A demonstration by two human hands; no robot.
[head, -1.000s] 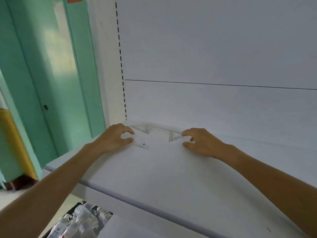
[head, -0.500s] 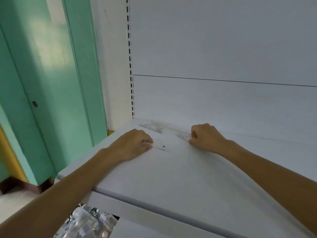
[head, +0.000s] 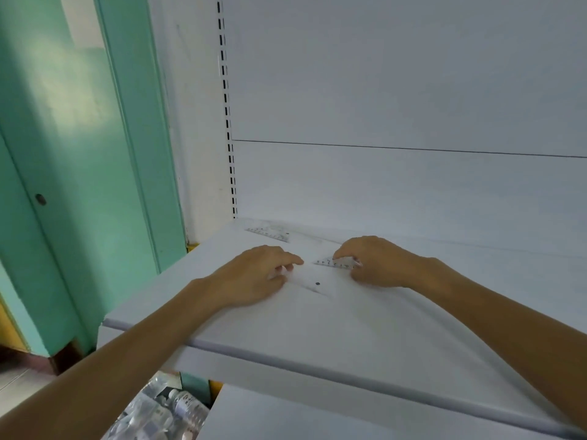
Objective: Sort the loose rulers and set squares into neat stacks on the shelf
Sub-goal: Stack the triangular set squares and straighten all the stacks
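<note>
On the white shelf board (head: 317, 328) we see 1 clear plastic set square with a black dot (head: 317, 283) lying between our 2 hands. The left hand (head: 254, 277) pinches its left edge with bent fingers. The right hand (head: 374, 262) grips 1 clear plastic piece with a printed scale (head: 336, 264) in curled fingertips, just beside it. 1 more clear scaled ruler (head: 270, 234) lies flat in the back left corner, well apart. Below the shelf, 1 crumpled clear bag (head: 143, 417) holds bottles; we cannot tell how many.
</note>
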